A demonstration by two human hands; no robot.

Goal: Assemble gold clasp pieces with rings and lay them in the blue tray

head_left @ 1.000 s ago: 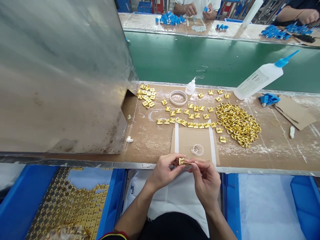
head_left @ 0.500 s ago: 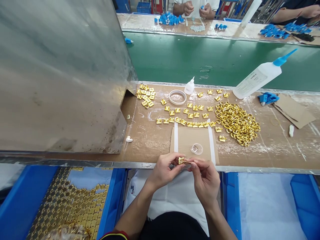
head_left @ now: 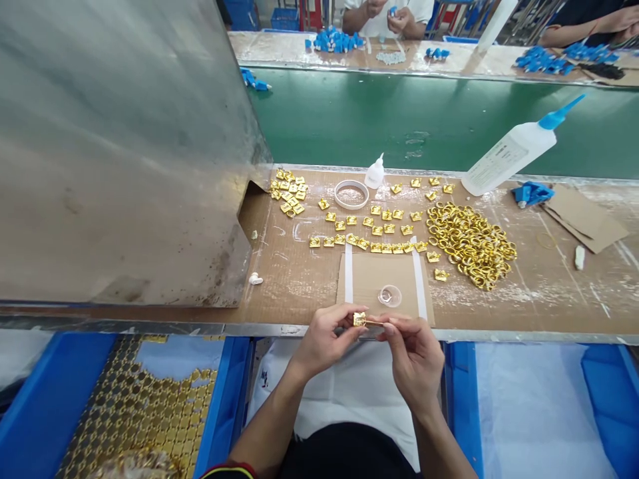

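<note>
The left hand [head_left: 324, 340] pinches a small gold piece [head_left: 359, 319] between thumb and fingers, over the bench's near edge. Just beside it, the right hand [head_left: 417, 356] grasps a thin stick [head_left: 375, 323] in its fingertips, pointed at the gold piece; whether the tip touches is too small to tell.

Just beyond the grip, a clear round cup [head_left: 390, 296] sits on a taped cardboard sheet [head_left: 367, 274]; its contents are hard to make out. Farther out, similar gold pieces [head_left: 387, 249] stand in loose rows, with a heap of gold rings [head_left: 472, 246] to their right. Past the rows are a tape roll [head_left: 352, 205], a small white bottle [head_left: 374, 175] and, right, a large blue-tipped bottle [head_left: 509, 159], tilted.

Below and left of the grip, a blue bin [head_left: 60, 399] holds many gold pieces laid close together; below and right, another bin [head_left: 464, 399] has a pale lining. A metal panel [head_left: 120, 146] rises to the left. Beyond the bench lies a green surface [head_left: 424, 120], then a far bench [head_left: 479, 62] with blue parts [head_left: 334, 41] and co-workers' hands.
</note>
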